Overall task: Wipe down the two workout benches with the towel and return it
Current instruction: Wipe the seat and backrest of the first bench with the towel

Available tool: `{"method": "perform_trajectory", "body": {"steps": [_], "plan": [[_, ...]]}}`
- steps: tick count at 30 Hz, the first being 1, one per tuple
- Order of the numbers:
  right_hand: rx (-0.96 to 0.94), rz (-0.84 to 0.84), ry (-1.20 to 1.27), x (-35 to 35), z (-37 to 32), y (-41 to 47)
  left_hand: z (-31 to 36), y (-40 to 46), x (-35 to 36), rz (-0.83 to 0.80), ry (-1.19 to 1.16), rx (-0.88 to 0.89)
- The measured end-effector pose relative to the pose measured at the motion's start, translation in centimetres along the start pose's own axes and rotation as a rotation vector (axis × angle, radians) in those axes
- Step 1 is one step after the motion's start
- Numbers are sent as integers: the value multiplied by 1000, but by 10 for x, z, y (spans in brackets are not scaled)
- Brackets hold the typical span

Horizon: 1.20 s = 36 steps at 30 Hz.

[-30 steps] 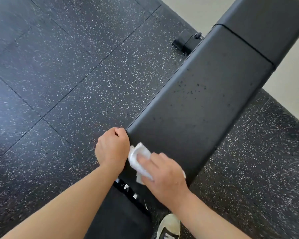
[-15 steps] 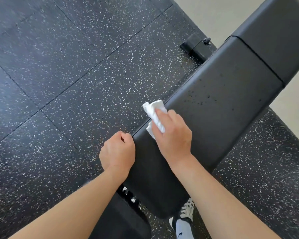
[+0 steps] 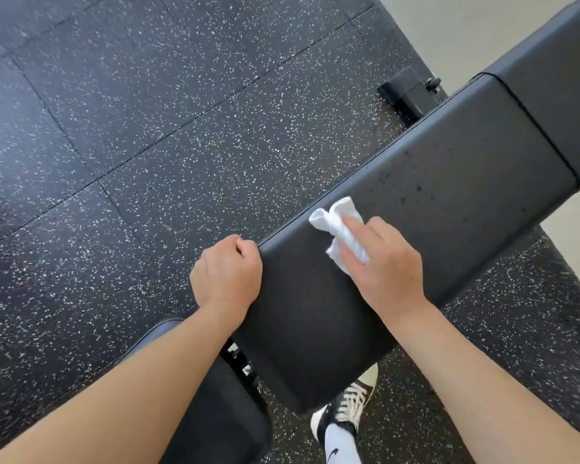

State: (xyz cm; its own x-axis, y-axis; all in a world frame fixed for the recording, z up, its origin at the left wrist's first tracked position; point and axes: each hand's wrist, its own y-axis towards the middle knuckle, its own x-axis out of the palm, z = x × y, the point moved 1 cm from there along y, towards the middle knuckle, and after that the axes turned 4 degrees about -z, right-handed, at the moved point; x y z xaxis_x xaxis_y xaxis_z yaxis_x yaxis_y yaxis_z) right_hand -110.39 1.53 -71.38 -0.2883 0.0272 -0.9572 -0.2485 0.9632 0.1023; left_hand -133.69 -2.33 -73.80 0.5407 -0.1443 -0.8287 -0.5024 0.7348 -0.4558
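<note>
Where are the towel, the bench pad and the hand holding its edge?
towel [image 3: 335, 218]: head view, on its bunched white folds ahead of the fingers.
bench pad [image 3: 456, 175]: head view, on its bare speckled top.
left hand [image 3: 226, 272]: head view, on the back of the hand.

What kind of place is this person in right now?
Most likely a gym or a home workout room. The floor is dark speckled rubber tiles, and a long black padded bench fills the view. The right hand presses a white towel onto the pad, while the left hand steadies its edge.
</note>
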Motion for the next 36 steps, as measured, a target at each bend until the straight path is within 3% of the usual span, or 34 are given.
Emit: {"method": "perform_trajectory", "body": {"steps": [4,9,15,19,21,23,27,31,33,36], "plan": [[128,32,60,20,-42,45,-2,-1,2,33,-2,5],[-137,-49,133,29,-95,6,0,-2,0,26,-1,5],[-372,-9,22,-9,14,-45,1,-5,1,56,49,96],[-171,78,-62,-9,45,-18,0,-5,3,102,66,101],[26,90,-12,-3,31,-7,-1,-5,3,108,63,87],[99,95,45,5,3,-11,-1,-5,3,108,69,93],[-201,-14,141,8,-42,-57,6,-10,1,64,211,372],[-477,-63,101,-3,-7,-87,6,-8,0,57,260,477],[-421,15,-9,-10,37,-80,5,-7,1,81,250,452],[-106,83,-42,-22,94,-62,4,-8,2,97,235,411]]}}
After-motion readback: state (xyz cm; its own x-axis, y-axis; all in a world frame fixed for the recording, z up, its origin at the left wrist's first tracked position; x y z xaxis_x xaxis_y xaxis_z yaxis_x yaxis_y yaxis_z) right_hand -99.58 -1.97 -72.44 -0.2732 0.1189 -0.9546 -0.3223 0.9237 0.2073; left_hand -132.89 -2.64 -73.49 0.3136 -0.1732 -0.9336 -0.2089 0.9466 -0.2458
